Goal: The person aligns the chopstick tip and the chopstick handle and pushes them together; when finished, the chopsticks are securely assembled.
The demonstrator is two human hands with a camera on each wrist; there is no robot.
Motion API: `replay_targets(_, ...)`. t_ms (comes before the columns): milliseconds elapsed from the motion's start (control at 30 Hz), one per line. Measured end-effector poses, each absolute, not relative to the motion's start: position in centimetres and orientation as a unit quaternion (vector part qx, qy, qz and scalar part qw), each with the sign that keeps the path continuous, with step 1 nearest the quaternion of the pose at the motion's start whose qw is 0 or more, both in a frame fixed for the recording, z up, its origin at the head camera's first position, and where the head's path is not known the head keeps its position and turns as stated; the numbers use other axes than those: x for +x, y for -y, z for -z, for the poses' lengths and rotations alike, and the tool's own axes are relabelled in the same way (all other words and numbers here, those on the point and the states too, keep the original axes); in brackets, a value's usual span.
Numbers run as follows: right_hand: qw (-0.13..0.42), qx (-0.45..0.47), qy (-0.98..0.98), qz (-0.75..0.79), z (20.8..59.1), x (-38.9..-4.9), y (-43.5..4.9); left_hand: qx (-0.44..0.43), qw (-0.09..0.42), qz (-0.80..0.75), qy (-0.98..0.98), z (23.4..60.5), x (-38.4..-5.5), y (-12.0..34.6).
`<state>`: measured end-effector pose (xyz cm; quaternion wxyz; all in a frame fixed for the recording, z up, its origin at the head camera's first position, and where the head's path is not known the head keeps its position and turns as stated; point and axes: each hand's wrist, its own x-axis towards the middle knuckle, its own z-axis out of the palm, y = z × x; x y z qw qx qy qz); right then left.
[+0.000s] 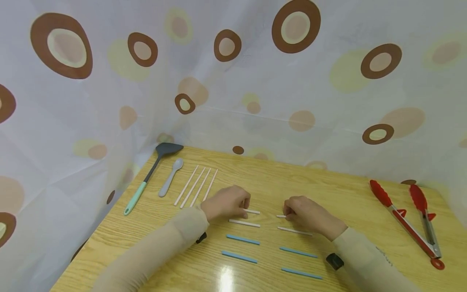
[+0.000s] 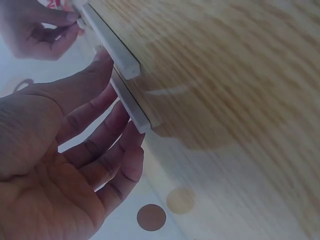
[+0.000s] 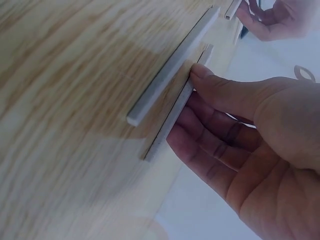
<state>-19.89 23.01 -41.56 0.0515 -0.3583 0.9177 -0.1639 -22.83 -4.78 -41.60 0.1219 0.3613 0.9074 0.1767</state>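
My left hand (image 1: 227, 202) pinches a thin white stick (image 2: 131, 102) between thumb and fingers, low over the wooden table. To its right, my right hand (image 1: 310, 215) pinches another white stick (image 3: 174, 114) in the same way, its thumb on the stick's near side. In the head view the fingers hide most of both sticks. Just in front of the left hand lies a loose white stick (image 1: 244, 223), and a matching white stick (image 1: 294, 231) lies in front of the right. Nearer still are two pairs of blue sticks, the left pair (image 1: 243, 239) and the right pair (image 1: 298, 252).
Several pale sticks (image 1: 197, 185) lie side by side left of my left hand. Beyond them are a grey spoon (image 1: 168, 182) and a turner (image 1: 149, 172) with a mint handle. Red tongs (image 1: 410, 227) lie spread at the right. A patterned sheet (image 1: 255, 81) hangs behind the table (image 1: 328, 186).
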Motion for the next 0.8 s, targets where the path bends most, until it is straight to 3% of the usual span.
replay_targets(300, 0.029, -0.377, -0.912, 0.157, 41.46, -19.64, -22.96, 0.382, 0.104, -0.154, -0.905, 41.84, -22.66, 3.97)
replay_targets(800, -0.007, -0.400, -0.906, 0.140, 41.37, -19.88, -23.13, 0.370, 0.115, -0.139, -0.911, 41.19, -22.43, 4.05)
